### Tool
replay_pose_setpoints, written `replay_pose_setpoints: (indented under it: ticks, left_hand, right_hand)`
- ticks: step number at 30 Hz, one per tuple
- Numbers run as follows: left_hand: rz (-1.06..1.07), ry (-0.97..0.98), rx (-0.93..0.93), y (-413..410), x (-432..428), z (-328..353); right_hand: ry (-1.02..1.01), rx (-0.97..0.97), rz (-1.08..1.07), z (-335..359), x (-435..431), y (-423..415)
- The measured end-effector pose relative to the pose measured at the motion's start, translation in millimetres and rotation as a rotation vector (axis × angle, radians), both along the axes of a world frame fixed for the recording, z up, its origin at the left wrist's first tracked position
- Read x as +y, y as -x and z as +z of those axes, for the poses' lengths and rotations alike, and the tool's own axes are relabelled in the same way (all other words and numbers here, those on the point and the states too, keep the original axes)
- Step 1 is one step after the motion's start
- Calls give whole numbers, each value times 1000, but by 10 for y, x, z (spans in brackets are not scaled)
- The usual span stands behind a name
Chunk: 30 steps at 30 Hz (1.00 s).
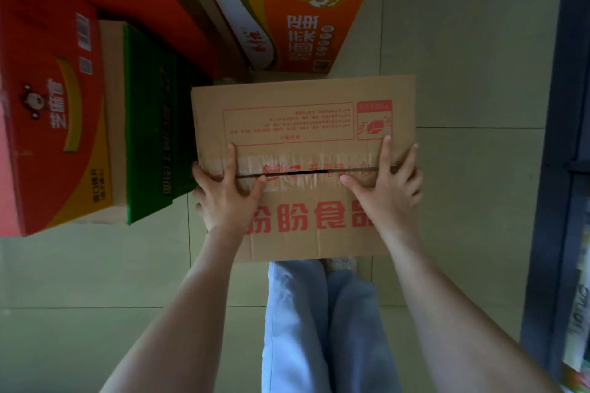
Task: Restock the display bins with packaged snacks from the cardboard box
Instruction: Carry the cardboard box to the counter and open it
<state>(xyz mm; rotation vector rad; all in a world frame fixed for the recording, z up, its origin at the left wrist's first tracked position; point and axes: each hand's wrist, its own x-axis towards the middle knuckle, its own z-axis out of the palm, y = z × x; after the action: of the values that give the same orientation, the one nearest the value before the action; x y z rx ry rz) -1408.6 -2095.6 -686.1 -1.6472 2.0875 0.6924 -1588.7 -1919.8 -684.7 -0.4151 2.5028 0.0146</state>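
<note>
A brown cardboard box (303, 124) with red printing sits on the tiled floor in front of my legs. Its two top flaps meet at a taped seam that is slit open a crack. My left hand (226, 198) grips the box's left side, thumb and fingers spread over the seam. My right hand (388, 188) lies on the right part of the top, fingers spread across the seam and over the right edge. The contents are hidden. No display bins are clearly visible.
Stacked cartons stand to the left and behind: a red one (48, 105), a green one (150, 124), an orange one (287, 19). A dark shelf frame (555, 169) runs down the right edge, with packaged goods at its lower part. Pale floor tiles (463, 41) surround the box.
</note>
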Motion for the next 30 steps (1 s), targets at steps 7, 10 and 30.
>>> replay_pose_setpoints:
  ticks: [7, 10, 30]
  left_hand:
    - [-4, -16, 52, -54, 44, 60]
    - [0, -29, 88, -113, 56, 102]
    - [156, -118, 177, -146, -71, 181]
  right_hand:
    - [-6, 7, 35, 82, 19, 37]
    - [-1, 10, 25, 117, 61, -1]
    - [191, -161, -204, 106, 190, 65]
